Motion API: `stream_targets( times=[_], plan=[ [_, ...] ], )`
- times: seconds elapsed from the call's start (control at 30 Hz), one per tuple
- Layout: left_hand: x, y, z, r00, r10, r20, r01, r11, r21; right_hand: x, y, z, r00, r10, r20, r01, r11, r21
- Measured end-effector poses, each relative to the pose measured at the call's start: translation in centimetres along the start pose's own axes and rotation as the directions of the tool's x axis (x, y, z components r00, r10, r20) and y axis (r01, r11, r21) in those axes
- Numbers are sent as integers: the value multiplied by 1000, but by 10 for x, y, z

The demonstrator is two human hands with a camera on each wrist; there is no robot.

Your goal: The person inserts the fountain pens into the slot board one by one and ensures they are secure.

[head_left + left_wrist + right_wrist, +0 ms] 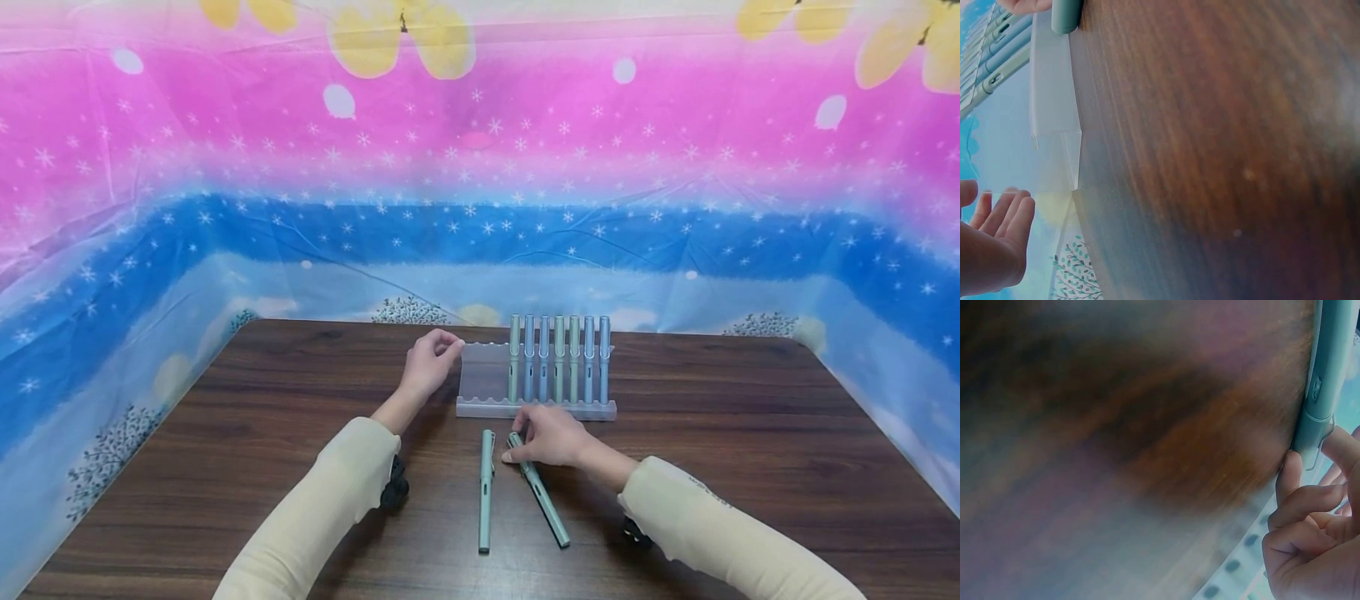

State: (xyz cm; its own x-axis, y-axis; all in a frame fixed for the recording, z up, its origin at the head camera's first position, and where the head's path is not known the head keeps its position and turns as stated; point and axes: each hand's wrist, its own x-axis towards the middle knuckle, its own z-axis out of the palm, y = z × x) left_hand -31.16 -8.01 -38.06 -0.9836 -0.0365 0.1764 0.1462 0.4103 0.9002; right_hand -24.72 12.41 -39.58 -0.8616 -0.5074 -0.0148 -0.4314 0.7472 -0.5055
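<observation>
A clear plastic pen stand [483,375] with a notched top edge is at the back of the table. Several green and blue capped pens [558,358] stand upright side by side in it, leaving its left part bare. My left hand [431,367] pinches the stand's upper left corner between thumb and fingers. In front of the stand, my right hand [555,437] pinches the cap end of a green pen [549,507] between thumb and forefinger; that pen slants over the table, and its clip shows in the right wrist view. Left of it lies another green pen [485,508], its cap toward the stand.
The brown wooden table [225,467] extends to both sides of the arms. Behind it and along its sides hangs a pink and blue printed cloth [472,233]. The stand's front ledge [480,410] rises just beyond the right hand.
</observation>
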Motion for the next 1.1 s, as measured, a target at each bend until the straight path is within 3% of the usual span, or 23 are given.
stream_targets(
  times=[0.33,0.73,1.1],
  plan=[
    [-4,2,-1,1000,11,-2,-11,1000,-1,0,2,-6,999,36,-18,-34,993,109],
    [-4,2,0,1000,3,-8,-3,1000,16,2,-1,-23,991,56,-123,-25,969,245],
    [-5,2,0,1000,10,-8,-10,1000,10,6,-7,-43,977,31,-213,23,969,247]
  ],
)
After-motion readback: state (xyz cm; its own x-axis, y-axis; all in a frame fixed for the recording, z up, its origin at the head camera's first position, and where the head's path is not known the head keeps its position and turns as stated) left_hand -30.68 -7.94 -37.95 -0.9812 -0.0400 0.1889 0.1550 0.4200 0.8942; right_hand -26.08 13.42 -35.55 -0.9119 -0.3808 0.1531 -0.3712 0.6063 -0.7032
